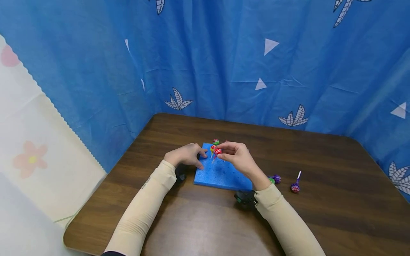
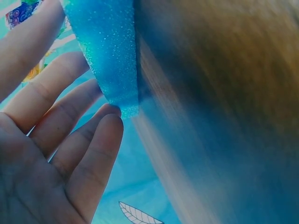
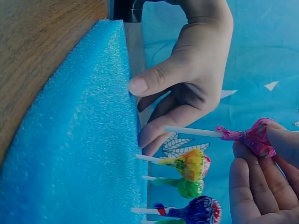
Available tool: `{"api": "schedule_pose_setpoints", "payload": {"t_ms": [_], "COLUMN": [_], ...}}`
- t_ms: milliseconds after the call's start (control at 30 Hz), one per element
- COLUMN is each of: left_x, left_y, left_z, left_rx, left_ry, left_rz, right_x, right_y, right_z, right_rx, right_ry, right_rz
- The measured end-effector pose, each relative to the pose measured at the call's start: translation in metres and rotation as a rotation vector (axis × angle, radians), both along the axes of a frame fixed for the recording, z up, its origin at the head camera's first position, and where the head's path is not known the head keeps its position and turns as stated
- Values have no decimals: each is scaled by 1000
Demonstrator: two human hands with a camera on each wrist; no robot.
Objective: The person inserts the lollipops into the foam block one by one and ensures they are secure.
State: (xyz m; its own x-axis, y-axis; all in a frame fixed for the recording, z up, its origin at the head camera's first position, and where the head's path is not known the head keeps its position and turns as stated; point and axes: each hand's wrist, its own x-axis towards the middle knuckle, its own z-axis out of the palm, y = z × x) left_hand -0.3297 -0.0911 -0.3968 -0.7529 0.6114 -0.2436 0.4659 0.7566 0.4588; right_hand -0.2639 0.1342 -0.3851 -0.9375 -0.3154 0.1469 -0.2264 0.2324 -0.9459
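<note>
My right hand pinches a pink-wrapped lollipop by its candy end, over a blue foam board. In the right wrist view its white stick points toward the foam, apart from it. A yellow lollipop, a green lollipop and a dark blue lollipop stand with their sticks in the board. My left hand rests at the board's left side, thumb and fingers spread loosely; the left wrist view has its fingertips right at the foam's edge. Small holes dot the board's top.
Loose on the table, right of the board, lie a purple lollipop, another purple lollipop and a green lollipop partly behind my right wrist. A blue curtain hangs behind the table.
</note>
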Motion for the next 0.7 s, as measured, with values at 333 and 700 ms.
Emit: {"api": "schedule_pose_setpoints", "payload": {"t_ms": [333,700], "left_x": [-2,-4], "left_y": [0,-2], "left_z": [-1,-1], "left_rx": [26,15], "left_ry": [-13,-7], "left_rz": [6,11], "right_x": [-4,-6], "right_y": [-6,-14], "right_z": [-14,-22], "right_rx": [13,58], "right_ry": [-24,-37], "right_rz": [26,14]}}
